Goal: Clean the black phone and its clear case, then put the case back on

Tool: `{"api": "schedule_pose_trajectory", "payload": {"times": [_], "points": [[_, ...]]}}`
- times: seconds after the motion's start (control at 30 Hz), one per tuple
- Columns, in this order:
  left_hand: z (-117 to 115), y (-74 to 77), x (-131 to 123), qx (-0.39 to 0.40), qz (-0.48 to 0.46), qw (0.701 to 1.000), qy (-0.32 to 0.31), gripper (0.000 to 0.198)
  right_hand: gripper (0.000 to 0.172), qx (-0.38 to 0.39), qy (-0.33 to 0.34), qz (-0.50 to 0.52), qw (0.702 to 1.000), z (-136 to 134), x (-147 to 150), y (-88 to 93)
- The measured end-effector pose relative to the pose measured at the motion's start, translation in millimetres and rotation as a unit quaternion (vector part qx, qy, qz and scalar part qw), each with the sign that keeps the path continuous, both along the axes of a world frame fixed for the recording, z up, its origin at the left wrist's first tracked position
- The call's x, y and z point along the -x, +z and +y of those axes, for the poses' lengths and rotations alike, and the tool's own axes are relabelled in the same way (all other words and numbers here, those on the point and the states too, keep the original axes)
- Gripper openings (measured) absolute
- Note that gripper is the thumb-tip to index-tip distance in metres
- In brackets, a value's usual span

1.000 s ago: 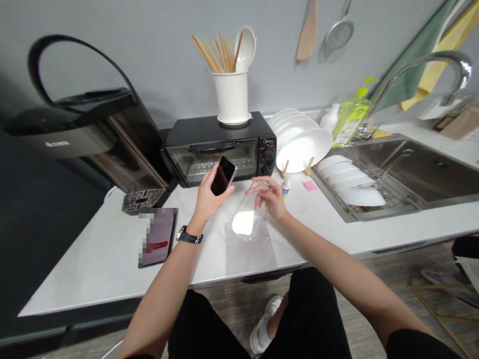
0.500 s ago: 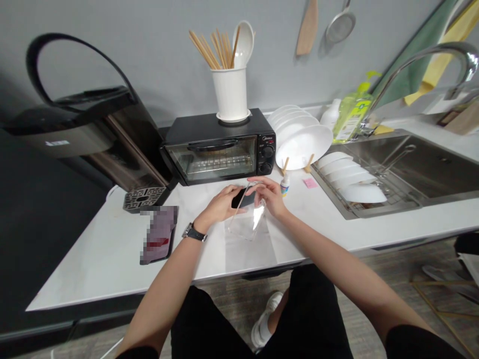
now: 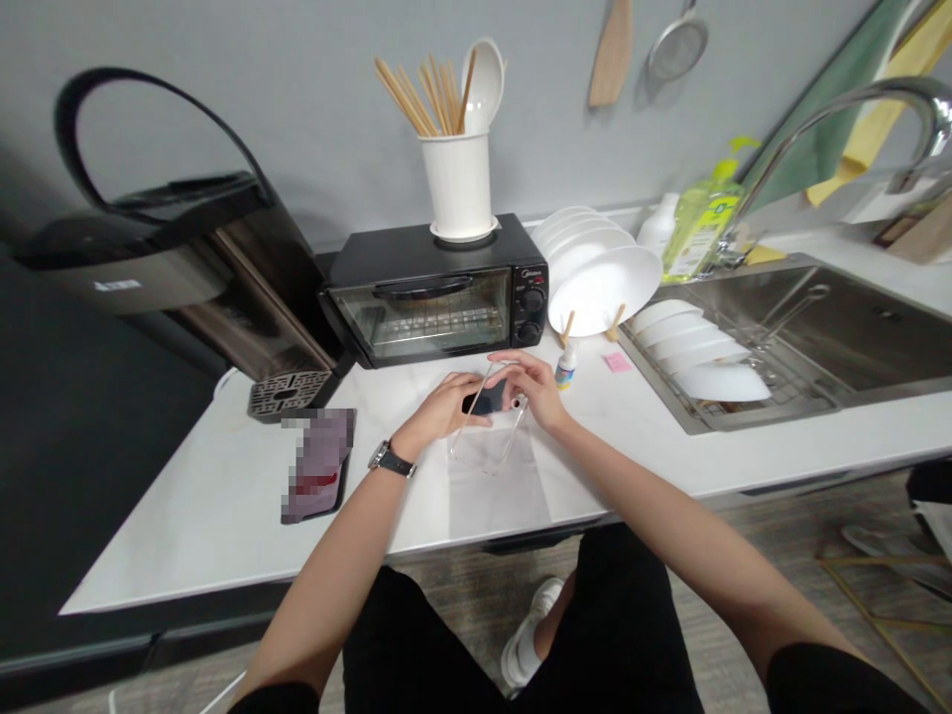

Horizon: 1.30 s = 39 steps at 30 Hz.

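Observation:
Above the counter's front half, my right hand (image 3: pixel 534 389) grips a clear phone case (image 3: pixel 483 458) by its upper end, thumb and fingers closed on the rim. My left hand (image 3: pixel 450 407) is closed around a black phone (image 3: pixel 489 399), which shows partly behind the transparent case. Fingers of both hands cover the phone's ends. Below them, a translucent plastic sleeve (image 3: pixel 500 501) lies flat on the white counter (image 3: pixel 200 496). A small white bottle (image 3: pixel 566 367) with a coloured label stands just beyond my right hand.
Left of my left wrist lies a pixelated phone-shaped thing (image 3: pixel 318 471). A toaster oven (image 3: pixel 438 297) stands behind my hands, bearing a white chopstick holder (image 3: pixel 457 188). White plates (image 3: pixel 606 293), a pink note (image 3: pixel 617 362) and a sink (image 3: pixel 878 327) are to the right; a black dispenser (image 3: pixel 245 268) is left.
The clear case has tilted slightly, so its bright reflection is gone and more of the black phone shows through. Both hands keep their hold, almost in place.

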State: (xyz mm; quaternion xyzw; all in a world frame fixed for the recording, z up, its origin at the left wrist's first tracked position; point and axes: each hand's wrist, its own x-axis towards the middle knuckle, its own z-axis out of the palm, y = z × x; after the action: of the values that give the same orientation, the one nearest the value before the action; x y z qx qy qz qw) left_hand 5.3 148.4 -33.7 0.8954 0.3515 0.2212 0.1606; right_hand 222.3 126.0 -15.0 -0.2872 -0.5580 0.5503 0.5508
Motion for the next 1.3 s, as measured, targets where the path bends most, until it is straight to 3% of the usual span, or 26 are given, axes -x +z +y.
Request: {"api": "schedule_pose_trajectory", "payload": {"times": [0.33, 0.43, 0.5, 0.6, 0.7, 0.73, 0.83, 0.9, 1.0, 1.17, 1.23, 1.3], "points": [[-3, 4.4, 2, -0.024, 0.018, 1.0, 0.001, 0.075, 0.029, -0.017, 0.01, -0.001, 1.0, -3, 1, 2.6], [-11, 16.8, 9, -0.03, -0.003, 0.999, 0.037, 0.06, 0.032, -0.019, 0.008, -0.002, 1.0, -4, 0, 2.6], [-27, 28.6, 15, -0.032, -0.045, 0.992, 0.111, 0.045, 0.036, -0.022, 0.011, -0.002, 1.0, -5, 0, 2.3], [-70, 41.0, 16, -0.015, -0.111, 0.977, 0.182, 0.049, 0.042, -0.025, 0.015, -0.002, 1.0, -6, 2, 0.3], [-120, 40.8, 6, -0.027, -0.051, 0.973, 0.224, 0.104, 0.043, -0.023, 0.018, -0.002, 1.0, -10, 9, -2.3], [-134, 38.8, 3, -0.045, -0.026, 0.968, 0.246, 0.111, 0.043, -0.022, 0.025, -0.008, 0.999, -13, 12, -2.6], [-159, 31.7, 1, -0.063, 0.008, 0.954, 0.292, 0.094, 0.046, -0.034, 0.035, -0.056, 0.997, -29, 14, -0.1], [-167, 27.5, 10, -0.065, -0.008, 0.945, 0.319, 0.085, 0.047, -0.065, -0.009, -0.106, 0.992, -46, 6, 2.6], [-176, 21.7, 31, -0.061, -0.062, 0.929, 0.361, 0.084, 0.03, -0.127, -0.098, -0.229, 0.96, -79, -15, 0.4], [-191, 15.8, 46, -0.018, -0.046, 0.945, 0.323, 0.071, 0.014, -0.207, -0.071, -0.461, 0.86, -123, -45, -17.5], [-193, 15.4, 43, 0.0, -0.033, 0.954, 0.298, 0.069, 0.01, -0.188, -0.099, -0.492, 0.844, -130, -59, -14.8], [-190, 14.7, 37, 0.013, -0.028, 0.962, 0.27, 0.069, 0.013, -0.153, -0.145, -0.485, 0.849, -131, -74, 0.0]]}}
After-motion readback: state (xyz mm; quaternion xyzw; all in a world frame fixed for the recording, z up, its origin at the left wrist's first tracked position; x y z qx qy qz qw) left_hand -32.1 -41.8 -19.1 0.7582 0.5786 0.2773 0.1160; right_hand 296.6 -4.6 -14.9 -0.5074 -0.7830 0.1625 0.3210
